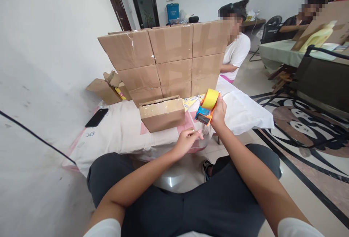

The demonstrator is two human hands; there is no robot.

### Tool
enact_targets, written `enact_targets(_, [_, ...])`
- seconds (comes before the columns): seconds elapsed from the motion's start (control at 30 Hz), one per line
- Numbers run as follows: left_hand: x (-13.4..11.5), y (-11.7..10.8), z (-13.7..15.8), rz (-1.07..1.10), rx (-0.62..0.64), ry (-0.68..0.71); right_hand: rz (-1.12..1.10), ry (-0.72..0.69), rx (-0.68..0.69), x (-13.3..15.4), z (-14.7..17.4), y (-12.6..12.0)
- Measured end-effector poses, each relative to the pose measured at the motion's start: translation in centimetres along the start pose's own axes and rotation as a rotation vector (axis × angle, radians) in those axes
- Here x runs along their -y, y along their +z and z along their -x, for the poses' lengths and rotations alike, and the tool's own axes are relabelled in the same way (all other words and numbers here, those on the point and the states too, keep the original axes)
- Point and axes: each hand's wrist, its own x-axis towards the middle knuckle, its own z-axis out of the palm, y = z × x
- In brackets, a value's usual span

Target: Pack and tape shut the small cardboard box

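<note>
My right hand (219, 113) is closed around an orange and blue tape dispenser (207, 111) that carries a roll of tape with a yellow core. Just below the dispenser, my left hand (188, 140) has its fingers pinched together at a see-through strip of tape (205, 131). The strip is thin and hard to make out. In front of my hands stands a small cardboard box (163, 117) on the cloth-covered table (114, 135). Shiny clear tape runs along its top edge, where a dark gap shows at the back.
Behind the small box rises a stack of several taped cartons (173, 44). An opened carton (105, 89) and a black phone (96, 117) lie at the left, near the wall. A person in a white shirt (237, 53) sits behind the stack; another person (297, 22) sits farther right.
</note>
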Motion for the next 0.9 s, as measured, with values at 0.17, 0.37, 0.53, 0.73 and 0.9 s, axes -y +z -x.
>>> enact_targets(0.17, [0.8, -0.3, -0.9, -0.042, 0.031, -0.16, 0.031, -0.028, 0.034, 0.2, 1.1, -0.5])
enact_targets(0.37, [1.2, -0.8, -1.0, -0.08, 0.027, -0.102, 0.129, -0.064, 0.052, 0.1, 1.3, -0.5])
enact_targets(0.53, [0.9, -0.4, -0.5, -0.043, 0.007, -0.039, 0.076, 0.031, 0.006, 0.4, 1.0, 0.0])
enact_targets(0.73, [1.0, -0.6, -0.7, -0.053, 0.011, 0.055, 0.077, 0.138, 0.052, -0.5, 1.5, 0.0])
enact_targets(0.9, [2.2, 0.0, -0.4, -0.044, 0.011, 0.046, 0.07, 0.286, 0.013, -3.2, 1.6, -1.2])
